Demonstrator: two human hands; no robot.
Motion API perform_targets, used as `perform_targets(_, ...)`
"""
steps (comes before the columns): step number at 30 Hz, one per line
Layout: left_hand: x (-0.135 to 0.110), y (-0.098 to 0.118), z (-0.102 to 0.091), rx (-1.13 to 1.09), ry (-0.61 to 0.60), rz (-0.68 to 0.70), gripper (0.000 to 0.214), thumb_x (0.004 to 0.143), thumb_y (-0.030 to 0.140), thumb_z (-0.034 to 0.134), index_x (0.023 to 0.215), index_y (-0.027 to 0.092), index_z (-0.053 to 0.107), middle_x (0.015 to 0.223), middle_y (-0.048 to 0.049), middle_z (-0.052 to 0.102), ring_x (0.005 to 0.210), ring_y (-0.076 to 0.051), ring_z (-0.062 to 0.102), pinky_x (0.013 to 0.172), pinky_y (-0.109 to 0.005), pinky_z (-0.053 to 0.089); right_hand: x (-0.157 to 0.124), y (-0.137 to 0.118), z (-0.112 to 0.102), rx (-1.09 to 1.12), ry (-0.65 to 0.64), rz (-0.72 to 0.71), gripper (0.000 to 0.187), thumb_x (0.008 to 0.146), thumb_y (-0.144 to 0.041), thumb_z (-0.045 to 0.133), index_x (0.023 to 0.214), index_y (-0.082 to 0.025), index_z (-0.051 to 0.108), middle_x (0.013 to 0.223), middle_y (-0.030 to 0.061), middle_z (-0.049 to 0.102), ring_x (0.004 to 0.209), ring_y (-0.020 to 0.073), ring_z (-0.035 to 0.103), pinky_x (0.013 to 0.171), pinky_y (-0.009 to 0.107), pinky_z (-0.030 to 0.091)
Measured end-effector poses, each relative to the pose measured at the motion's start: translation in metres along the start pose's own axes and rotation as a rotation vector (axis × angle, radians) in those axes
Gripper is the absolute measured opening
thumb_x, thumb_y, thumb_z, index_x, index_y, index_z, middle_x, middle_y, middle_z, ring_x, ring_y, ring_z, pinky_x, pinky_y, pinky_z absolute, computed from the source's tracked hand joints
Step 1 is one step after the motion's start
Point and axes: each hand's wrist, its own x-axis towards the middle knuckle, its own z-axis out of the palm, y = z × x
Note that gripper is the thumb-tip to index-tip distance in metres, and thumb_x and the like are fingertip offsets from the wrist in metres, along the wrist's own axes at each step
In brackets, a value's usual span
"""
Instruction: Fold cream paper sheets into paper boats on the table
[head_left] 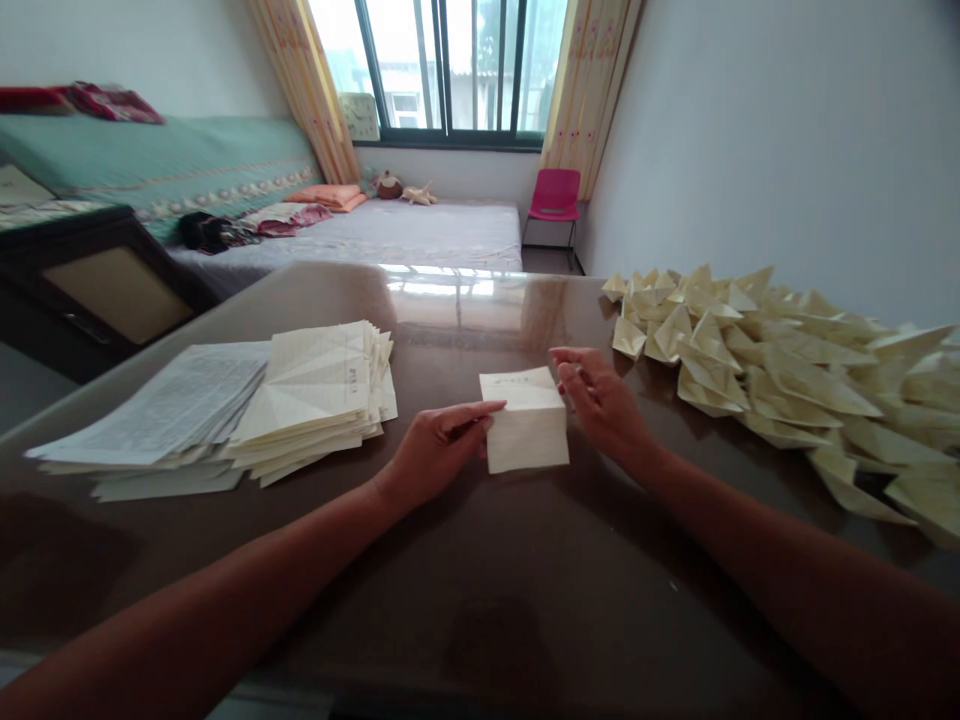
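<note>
A small cream paper sheet (528,440) with a horizontal crease lies on the brown table in front of me. Some dark handwriting shows near its far edge. My left hand (442,445) is at the sheet's left side, index finger over the crease and thumb close to the edge, fingers closed on it. Beside the right edge, my right hand (600,400) has its index finger stretched out past the far corner and the other fingers loosely bent. Nothing shows in its grasp, and its fingertips are at or just by the paper's edge.
To the left are a stack of creased cream sheets (315,385) and a pile of printed paper (180,405). Many folded paper shapes (780,370) cover the table's right side. Beyond the glossy table (465,560) stand a bed (442,230) and a pink chair (556,193).
</note>
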Motion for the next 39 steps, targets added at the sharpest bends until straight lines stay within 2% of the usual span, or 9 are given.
perform_targets(3, 0.005, -0.005, -0.002, -0.129, 0.021, -0.109, 0.042, 0.084, 0.032, 0.061, 0.122, 0.013, 0.063, 0.074, -0.0022, 0.069, 0.061, -0.012, 0.064, 0.061, -0.022, 0.054, -0.005, -0.007, -0.003, -0.151, -0.006, -0.278, 0.041, 0.092, -0.04, 0.046, 0.128, -0.02, 0.048, 0.124, 0.0125, 0.054, 0.102, 0.0216, 0.057, 0.08, 0.034, 0.049)
perform_targets(7, 0.006, -0.004, -0.002, -0.34, -0.019, -0.137, 0.053, 0.081, 0.036, 0.066, 0.128, 0.013, 0.057, 0.095, -0.0067, 0.071, 0.08, -0.018, 0.066, 0.073, -0.032, 0.058, -0.016, -0.018, 0.001, -0.45, -0.317, -0.685, 0.054, 0.089, -0.038, 0.055, 0.137, -0.018, 0.042, 0.134, 0.0116, 0.053, 0.125, 0.0275, 0.042, 0.103, 0.046, 0.032)
perform_targets(10, 0.003, 0.0, 0.0, -0.338, -0.104, -0.083, 0.05, 0.084, 0.034, 0.062, 0.129, 0.013, 0.056, 0.109, -0.009, 0.069, 0.094, -0.022, 0.065, 0.08, -0.036, 0.057, -0.02, -0.019, 0.001, -0.565, -0.29, -0.733, 0.043, 0.094, -0.021, 0.047, 0.137, -0.017, 0.044, 0.136, 0.0092, 0.054, 0.127, 0.0243, 0.041, 0.104, 0.043, 0.029)
perform_targets(14, 0.003, -0.008, -0.003, 0.109, -0.149, 0.139, 0.043, 0.087, 0.021, 0.054, 0.13, 0.018, 0.056, 0.122, -0.0091, 0.064, 0.115, -0.023, 0.056, 0.102, -0.038, 0.044, -0.018, -0.013, -0.004, -0.602, -0.364, -0.786, 0.036, 0.095, -0.018, 0.045, 0.131, -0.016, 0.051, 0.13, 0.0086, 0.059, 0.119, 0.0236, 0.048, 0.098, 0.041, 0.033)
perform_targets(19, 0.002, -0.015, -0.011, 0.624, -0.249, 0.327, 0.041, 0.087, 0.015, 0.049, 0.125, 0.022, 0.06, 0.107, -0.0072, 0.067, 0.107, -0.023, 0.053, 0.095, -0.04, 0.048, -0.015, -0.009, -0.003, -0.594, -0.651, -0.753, 0.031, 0.096, -0.023, 0.045, 0.124, -0.017, 0.057, 0.124, 0.0098, 0.062, 0.106, 0.0204, 0.056, 0.087, 0.036, 0.038)
perform_targets(22, 0.0, -0.011, -0.015, 0.768, -0.238, 0.363, 0.039, 0.087, 0.015, 0.047, 0.122, 0.024, 0.062, 0.105, -0.0078, 0.063, 0.102, -0.023, 0.052, 0.089, -0.039, 0.05, -0.011, -0.011, -0.007, -0.58, -0.745, -0.705, 0.027, 0.094, -0.023, 0.048, 0.118, -0.019, 0.06, 0.119, 0.0083, 0.065, 0.106, 0.0197, 0.057, 0.083, 0.034, 0.037)
perform_targets(25, -0.002, -0.01, -0.016, 0.8, -0.292, 0.429, 0.04, 0.088, 0.013, 0.045, 0.123, 0.024, 0.061, 0.118, -0.0065, 0.06, 0.112, -0.023, 0.048, 0.097, -0.04, 0.045, -0.007, -0.016, -0.015, -0.575, -0.801, -0.654, 0.023, 0.092, -0.021, 0.049, 0.11, -0.021, 0.063, 0.117, 0.0063, 0.066, 0.105, 0.0188, 0.057, 0.08, 0.032, 0.036)
perform_targets(33, -0.001, -0.013, -0.015, 0.854, -0.398, 0.446, 0.035, 0.094, 0.02, 0.039, 0.122, 0.023, 0.061, 0.125, -0.0022, 0.061, 0.118, -0.022, 0.05, 0.101, -0.039, 0.042, -0.006, -0.023, -0.02, -0.499, -0.788, -0.575, 0.022, 0.092, -0.035, 0.05, 0.1, -0.024, 0.066, 0.099, 0.0049, 0.07, 0.095, 0.0197, 0.057, 0.078, 0.032, 0.033)
perform_targets(39, -0.003, -0.013, -0.018, 0.841, -0.388, 0.452, 0.036, 0.094, 0.018, 0.038, 0.121, 0.022, 0.061, 0.125, -0.0032, 0.062, 0.119, -0.02, 0.051, 0.1, -0.036, 0.043, -0.009, -0.01, -0.008, -0.352, -0.7, -0.284, 0.028, 0.094, -0.033, 0.044, 0.083, -0.02, 0.065, 0.082, 0.0041, 0.068, 0.076, 0.0146, 0.058, 0.068, 0.024, 0.036)
